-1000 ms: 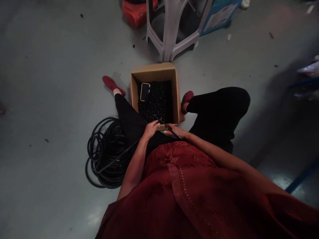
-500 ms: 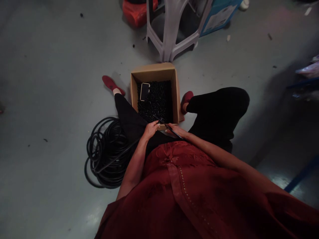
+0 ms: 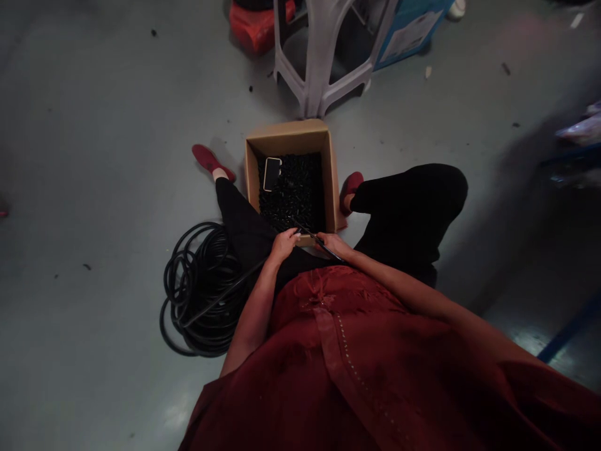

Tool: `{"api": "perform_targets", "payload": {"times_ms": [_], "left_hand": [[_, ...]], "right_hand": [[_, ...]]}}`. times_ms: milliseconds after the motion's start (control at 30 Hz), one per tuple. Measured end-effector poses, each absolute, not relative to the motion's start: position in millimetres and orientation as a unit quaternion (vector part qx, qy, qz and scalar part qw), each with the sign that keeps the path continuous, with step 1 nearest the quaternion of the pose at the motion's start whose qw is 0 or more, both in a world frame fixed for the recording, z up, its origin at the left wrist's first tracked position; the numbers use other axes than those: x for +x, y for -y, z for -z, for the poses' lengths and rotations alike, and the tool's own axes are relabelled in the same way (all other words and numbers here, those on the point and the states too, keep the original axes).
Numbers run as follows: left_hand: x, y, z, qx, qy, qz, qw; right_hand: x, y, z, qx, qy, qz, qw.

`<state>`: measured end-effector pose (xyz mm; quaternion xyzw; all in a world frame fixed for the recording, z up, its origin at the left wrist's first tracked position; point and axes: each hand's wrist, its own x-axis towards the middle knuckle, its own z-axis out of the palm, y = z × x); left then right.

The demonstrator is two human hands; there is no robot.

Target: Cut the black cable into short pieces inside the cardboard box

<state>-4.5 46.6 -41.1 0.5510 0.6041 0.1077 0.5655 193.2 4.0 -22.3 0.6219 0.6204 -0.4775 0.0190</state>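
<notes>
My left hand (image 3: 283, 245) is closed at the near edge of an open cardboard box (image 3: 334, 188). It pinches the end of a black tube (image 3: 248, 273), which runs back under my left forearm to a loose coil (image 3: 206, 294) on the floor. Closed round dark scissors (image 3: 331, 253) is my right hand (image 3: 335, 243), just to the right of the left one. The thin blades point up and left over the box, close to my left fingertips. Many short black pieces (image 3: 295, 188) cover the bottom of the box. How far the blades are apart is too small to tell.
A phone (image 3: 272, 174) with a pale edge lies on the black pieces. My legs straddle the box. Beyond it stand a grey plastic stool (image 3: 317, 69), a red bag (image 3: 256, 28) and a blue box (image 3: 410, 31). Small scraps dot the grey floor.
The fingers of my right hand have closed in a little on the scissors. My left hand stays almost in place, and the box and coil have not moved.
</notes>
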Motion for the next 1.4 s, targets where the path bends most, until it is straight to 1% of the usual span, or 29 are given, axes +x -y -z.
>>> {"api": "perform_targets", "payload": {"times_ms": [133, 233, 367, 667, 767, 967, 1100, 1200, 1300, 1400], "left_hand": [[-4, -47, 41, 0.559, -0.593, -0.098, 0.571], [-5, -49, 36, 0.565, -0.586, -0.091, 0.573], [-4, -51, 25, 0.583, -0.562, -0.07, 0.583], [27, -38, 17, 0.639, -0.473, -0.015, 0.607], [33, -35, 13, 0.657, -0.468, 0.004, 0.591], [30, -39, -9, 0.713, -0.479, 0.03, 0.511], [31, -31, -19, 0.731, -0.49, 0.042, 0.473], [33, -24, -18, 0.733, -0.504, 0.038, 0.454], [28, -26, -11, 0.725, -0.531, 0.026, 0.437], [16, -36, -1, 0.706, -0.572, 0.004, 0.417]], "right_hand": [[195, -6, 28, 0.647, -0.583, 0.491, 0.004], [198, -8, 33, 0.674, -0.538, 0.505, -0.024], [200, -8, 36, 0.68, -0.471, 0.555, -0.084], [203, -10, 39, 0.617, -0.366, 0.656, -0.234], [203, -10, 41, 0.608, -0.341, 0.668, -0.26], [206, -12, 47, 0.609, -0.307, 0.663, -0.309], [210, -11, 53, 0.627, -0.29, 0.645, -0.327], [211, -12, 53, 0.639, -0.293, 0.633, -0.323], [209, -14, 52, 0.65, -0.31, 0.623, -0.305], [205, -14, 51, 0.659, -0.346, 0.613, -0.267]]}}
